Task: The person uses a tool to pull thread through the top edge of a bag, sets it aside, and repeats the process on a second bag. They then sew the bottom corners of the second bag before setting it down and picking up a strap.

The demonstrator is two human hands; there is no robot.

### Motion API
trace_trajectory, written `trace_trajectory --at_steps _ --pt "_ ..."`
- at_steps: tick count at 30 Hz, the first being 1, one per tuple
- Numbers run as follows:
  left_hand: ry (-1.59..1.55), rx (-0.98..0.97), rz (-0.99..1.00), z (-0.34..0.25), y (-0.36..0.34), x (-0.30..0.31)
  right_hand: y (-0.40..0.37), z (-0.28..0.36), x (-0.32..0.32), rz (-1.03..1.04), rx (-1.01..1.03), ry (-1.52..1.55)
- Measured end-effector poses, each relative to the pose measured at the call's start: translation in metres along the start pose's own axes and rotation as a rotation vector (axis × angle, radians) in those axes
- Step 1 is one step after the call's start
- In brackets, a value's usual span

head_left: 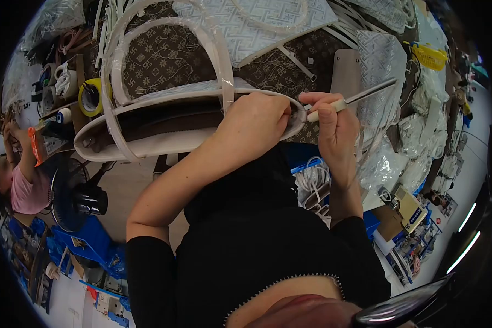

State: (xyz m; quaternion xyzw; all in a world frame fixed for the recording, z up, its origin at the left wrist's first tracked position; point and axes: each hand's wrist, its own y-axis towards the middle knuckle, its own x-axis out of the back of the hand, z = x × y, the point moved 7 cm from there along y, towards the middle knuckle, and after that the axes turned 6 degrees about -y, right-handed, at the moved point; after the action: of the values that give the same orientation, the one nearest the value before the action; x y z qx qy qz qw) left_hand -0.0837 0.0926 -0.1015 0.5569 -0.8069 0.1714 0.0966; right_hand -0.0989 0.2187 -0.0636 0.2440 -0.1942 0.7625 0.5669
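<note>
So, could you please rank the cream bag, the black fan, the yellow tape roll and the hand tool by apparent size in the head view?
1. cream bag
2. black fan
3. tool and yellow tape roll: unsure. The tool is longer but thin, and the roll is rounder.

Two hands (257, 117) (333, 128), one bag (164, 128), one tool (361, 98), one fan (74, 199).

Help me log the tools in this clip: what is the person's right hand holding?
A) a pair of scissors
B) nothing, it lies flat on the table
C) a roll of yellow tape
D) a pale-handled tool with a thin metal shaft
D: the right hand is closed around a pale-handled tool whose thin metal shaft sticks out past the fingers, right beside the end of the beige bag that the left hand grips at the rim.
</note>
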Motion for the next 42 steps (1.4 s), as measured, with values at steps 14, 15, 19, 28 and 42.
trace_trajectory --at_steps 14,15,19,28,42 --pt "-0.03 0.026 -0.007 0.003 0.002 0.0 0.015 -0.009 -0.005 0.181 0.059 -0.073" --pt "-0.02 0.012 -0.014 0.003 0.002 0.0 0.015 -0.012 -0.005 0.187 0.064 -0.062" --pt "-0.005 -0.024 -0.03 0.001 0.001 0.0 0.012 -0.015 -0.005 0.209 0.066 -0.047" --pt "0.019 -0.065 -0.053 0.0 0.003 0.001 0.018 -0.003 -0.006 0.214 0.145 -0.14" --pt "-0.009 -0.038 -0.033 0.0 0.005 0.002 0.026 0.005 -0.007 0.201 0.17 -0.176"
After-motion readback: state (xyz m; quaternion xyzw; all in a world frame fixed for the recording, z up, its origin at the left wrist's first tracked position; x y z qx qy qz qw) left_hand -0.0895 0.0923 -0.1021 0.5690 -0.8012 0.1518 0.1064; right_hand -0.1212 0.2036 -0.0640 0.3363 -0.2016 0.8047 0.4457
